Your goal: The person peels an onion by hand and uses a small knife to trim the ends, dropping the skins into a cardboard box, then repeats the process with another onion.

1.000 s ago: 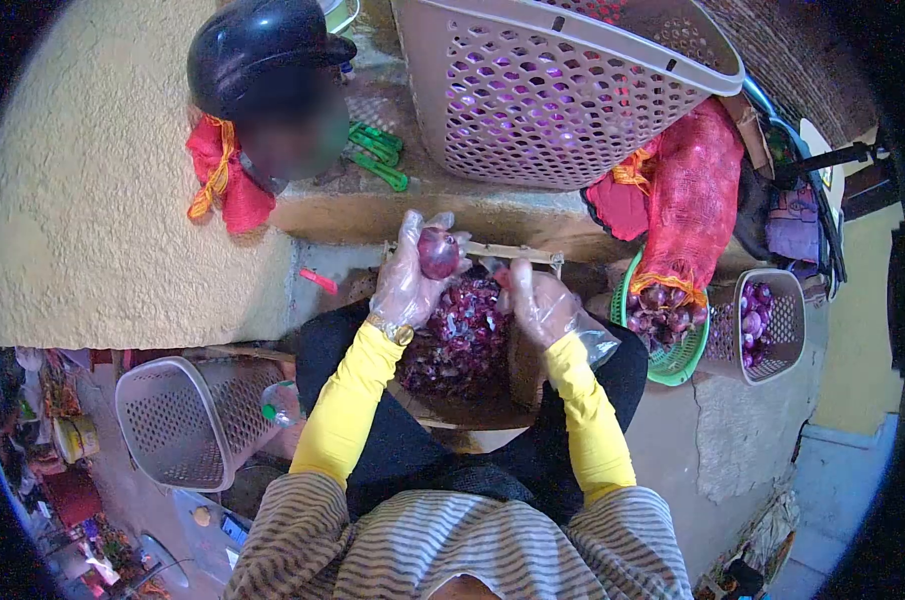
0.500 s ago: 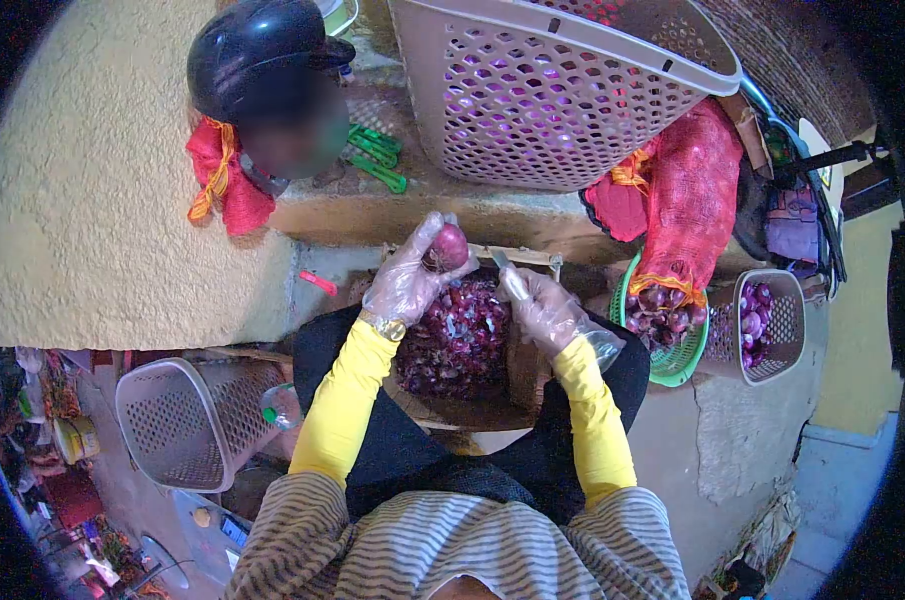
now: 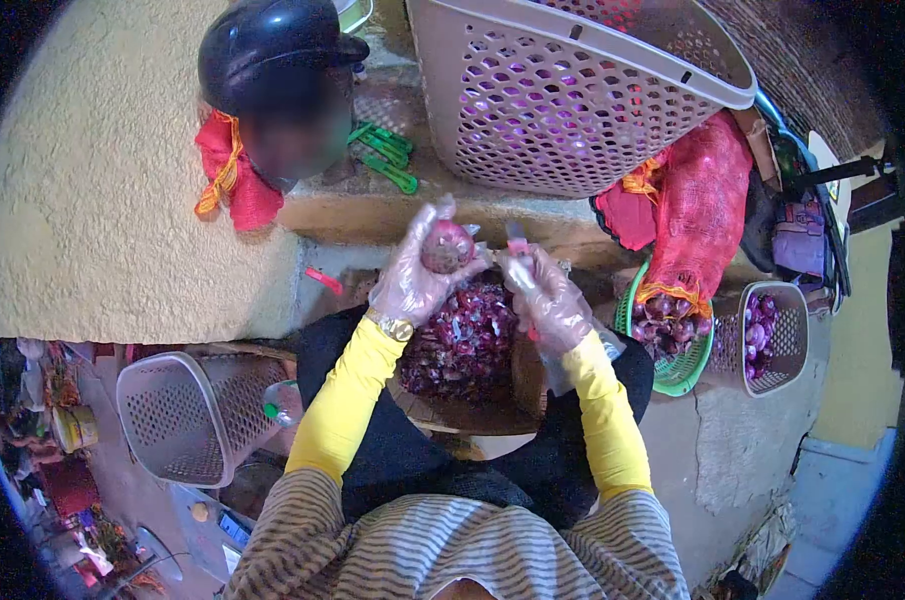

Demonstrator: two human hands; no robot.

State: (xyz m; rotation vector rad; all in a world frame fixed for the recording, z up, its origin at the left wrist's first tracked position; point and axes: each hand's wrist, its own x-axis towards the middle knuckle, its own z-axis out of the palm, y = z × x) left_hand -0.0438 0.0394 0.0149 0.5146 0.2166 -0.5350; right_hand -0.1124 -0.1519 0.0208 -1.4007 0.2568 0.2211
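In a clear plastic glove, my left hand (image 3: 411, 280) is closed around a red onion (image 3: 447, 248), its root end facing me. My right hand (image 3: 555, 302), also gloved, grips a small cutter knife (image 3: 516, 238); its blade and a reddish part of its handle show above the fingers. The blade is upright, just right of the onion and apart from it. Beneath both hands, between my knees, a heap of purple onion skins (image 3: 458, 345) fills a container. Fingers hide most of the knife's handle.
Right of my knee stand a green basket (image 3: 681, 378) of onions, a red mesh sack (image 3: 703, 200) and a crate (image 3: 788, 335) with onions. Ahead, a large crate (image 3: 573, 130) and green cutters (image 3: 385, 160) sit on a ledge. At left are another crate (image 3: 178, 420) and a helmeted person (image 3: 273, 60).
My left hand has turned the onion so its root end shows more. The knife in my right hand has tilted upright and moved slightly right and up. The view has shifted a little.
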